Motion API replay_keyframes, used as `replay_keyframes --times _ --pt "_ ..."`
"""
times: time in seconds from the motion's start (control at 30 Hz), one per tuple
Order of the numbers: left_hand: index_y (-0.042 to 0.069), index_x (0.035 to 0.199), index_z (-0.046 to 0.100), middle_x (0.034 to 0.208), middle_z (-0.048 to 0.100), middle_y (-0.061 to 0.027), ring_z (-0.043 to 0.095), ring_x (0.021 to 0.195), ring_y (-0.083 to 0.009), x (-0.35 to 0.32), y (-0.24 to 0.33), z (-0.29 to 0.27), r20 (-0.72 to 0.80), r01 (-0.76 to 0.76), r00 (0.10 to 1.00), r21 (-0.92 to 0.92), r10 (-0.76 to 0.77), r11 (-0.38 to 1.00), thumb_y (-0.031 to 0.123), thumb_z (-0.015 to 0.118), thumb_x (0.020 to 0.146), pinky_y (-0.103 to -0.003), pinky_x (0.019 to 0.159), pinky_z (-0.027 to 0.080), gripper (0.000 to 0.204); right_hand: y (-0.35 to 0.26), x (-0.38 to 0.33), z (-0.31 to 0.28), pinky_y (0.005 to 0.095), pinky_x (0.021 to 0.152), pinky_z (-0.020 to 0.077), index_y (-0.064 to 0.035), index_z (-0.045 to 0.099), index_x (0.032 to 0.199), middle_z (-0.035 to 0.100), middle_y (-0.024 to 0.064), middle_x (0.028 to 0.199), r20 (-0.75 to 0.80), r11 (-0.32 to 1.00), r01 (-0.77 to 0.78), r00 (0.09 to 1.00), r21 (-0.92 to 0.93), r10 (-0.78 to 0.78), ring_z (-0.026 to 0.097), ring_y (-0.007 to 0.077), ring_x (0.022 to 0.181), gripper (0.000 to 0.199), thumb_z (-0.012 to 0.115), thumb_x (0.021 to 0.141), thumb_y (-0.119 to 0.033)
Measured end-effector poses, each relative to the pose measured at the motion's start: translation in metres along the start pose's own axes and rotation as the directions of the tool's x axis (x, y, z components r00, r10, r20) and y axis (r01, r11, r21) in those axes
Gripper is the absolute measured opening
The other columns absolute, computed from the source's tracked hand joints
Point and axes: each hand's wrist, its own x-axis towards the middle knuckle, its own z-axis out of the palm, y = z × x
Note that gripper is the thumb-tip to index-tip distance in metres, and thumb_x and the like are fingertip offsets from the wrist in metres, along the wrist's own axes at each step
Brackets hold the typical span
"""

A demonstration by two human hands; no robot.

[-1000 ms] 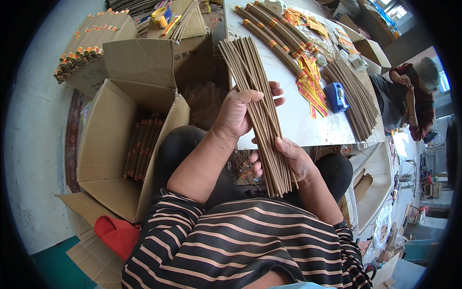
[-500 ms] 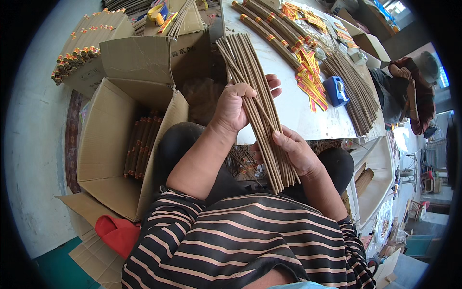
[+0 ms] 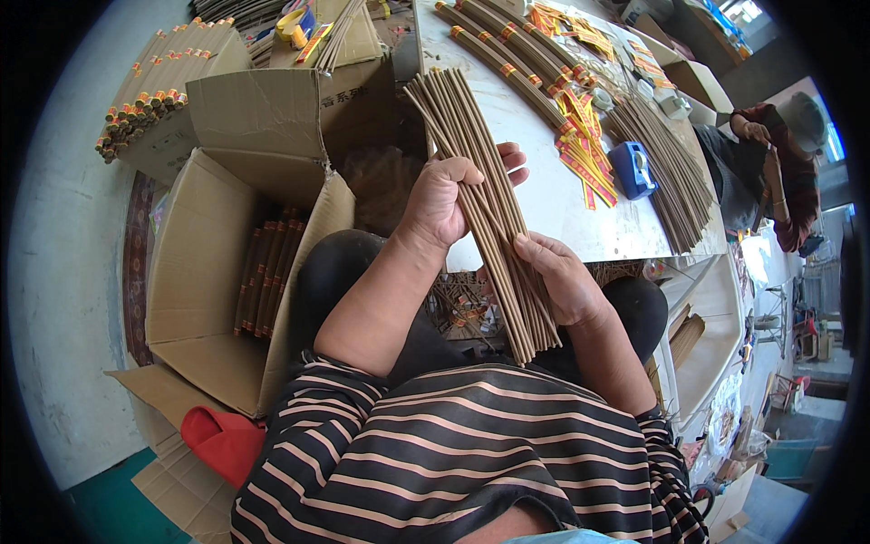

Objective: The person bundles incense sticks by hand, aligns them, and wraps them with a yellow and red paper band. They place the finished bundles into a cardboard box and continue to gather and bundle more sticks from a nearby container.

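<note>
A loose bundle of brown incense sticks slants across my lap, its upper end over the table edge. My left hand is closed round it near the middle, thumb on top and fingertips showing past the far side. Lower down, my right hand grips the same sticks, its thumb along their right side and its other fingers mostly hidden beneath. One stick crosses the others at an angle. On the white table beyond, a blue tape dispenser stands beside a spread of loose incense sticks.
Red-and-yellow paper labels and banded bundles lie on the table. At my left an open cardboard box holds several wrapped bundles. More bundles are stacked behind it. Another person is at the far right.
Both hands keep their hold on the sticks, with only a slight shift of the bundle and of my right fingers. The person at the far right has moved their hands a little.
</note>
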Motion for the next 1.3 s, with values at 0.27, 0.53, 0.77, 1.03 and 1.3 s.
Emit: replay_keyframes --times 0.27,0.53,0.77,1.03,1.3 --pt "-0.005 0.110 0.047 0.099 0.056 -0.0206 0.058 0.095 -0.0309 0.001 -0.003 0.000 -0.062 -0.006 0.998 0.024 0.007 1.000 -0.009 0.044 0.064 -0.045 0.096 0.045 0.046 0.002 0.007 0.005 0.0243 0.063 0.0508 -0.0085 0.040 0.113 0.058 0.0097 0.085 -0.155 0.886 0.285 0.920 -0.366 -0.360 0.058 0.0104 0.077 0.029 0.055 0.089 -0.004" --pt "-0.005 0.110 0.045 0.099 0.055 -0.0197 0.057 0.095 -0.0303 0.003 -0.002 -0.004 -0.015 -0.019 1.000 0.006 0.019 1.000 -0.010 0.042 0.063 -0.043 0.095 0.046 0.048 -0.005 0.009 0.005 0.0198 0.065 0.0461 0.0016 0.056 0.103 0.060 0.0042 0.088 -0.082 0.646 0.275 0.881 -0.712 -0.466 0.056 0.0065 0.076 0.015 0.055 0.088 -0.002" --pt "-0.013 0.117 0.039 0.107 0.055 -0.0219 0.056 0.104 -0.0319 -0.002 -0.006 0.005 -0.054 -0.004 0.998 0.092 0.009 0.996 -0.008 0.039 0.064 -0.045 0.097 0.046 0.053 -0.019 0.005 0.020 0.0226 0.062 0.0473 0.0038 0.062 0.095 0.064 0.0063 0.077 -0.190 0.489 0.076 0.861 -0.869 -0.471 0.056 0.0072 0.068 0.020 0.065 0.083 -0.012" --pt "-0.013 0.117 0.039 0.107 0.055 -0.0202 0.056 0.103 -0.0302 0.002 -0.008 -0.001 -0.067 -0.052 0.996 0.054 0.056 0.997 -0.008 0.040 0.064 -0.044 0.097 0.045 0.053 -0.026 0.014 0.025 0.0247 0.059 0.0480 0.0050 0.063 0.090 0.064 0.0081 0.072 -0.187 0.408 0.028 0.858 -0.913 -0.479 0.058 0.0089 0.064 0.022 0.066 0.080 -0.015" --pt "-0.008 0.105 0.048 0.096 0.057 -0.0155 0.058 0.087 -0.0267 0.005 -0.005 -0.006 -0.050 -0.086 0.995 0.046 0.089 0.995 -0.013 0.040 0.063 -0.039 0.081 0.052 0.043 -0.026 0.029 0.015 0.0243 0.052 0.0464 0.0051 0.064 0.086 0.062 0.0062 0.068 -0.171 0.410 0.045 0.863 -0.911 -0.475 0.056 0.0084 0.058 0.020 0.066 0.079 -0.014"
